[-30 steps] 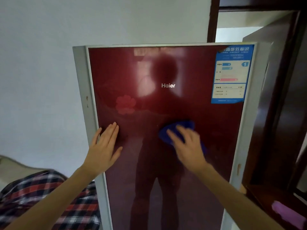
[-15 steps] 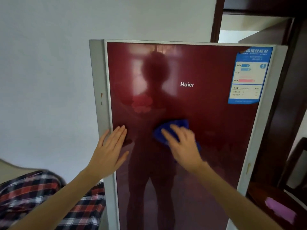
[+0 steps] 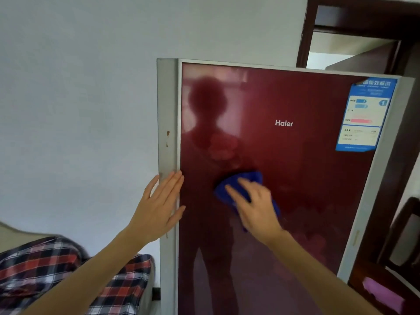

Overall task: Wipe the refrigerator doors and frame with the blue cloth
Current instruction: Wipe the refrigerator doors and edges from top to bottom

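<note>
A tall refrigerator with a glossy dark red door and a grey frame fills the middle of the view. The blue cloth is pressed flat against the door's lower middle under my right hand, whose fingers spread over it. My left hand lies flat and open on the frame's left edge, fingertips touching the door rim. A blue and white energy label is stuck at the door's upper right. A person's reflection shows in the door.
A white wall stands left of the refrigerator. A red plaid cloth lies low at the left. A dark wooden door frame rises behind at the right, with dark furniture and a purple item at lower right.
The view has swung left, so the refrigerator sits further right. My right hand has slid the blue cloth leftward across the door. My left hand stays on the frame's left edge.
</note>
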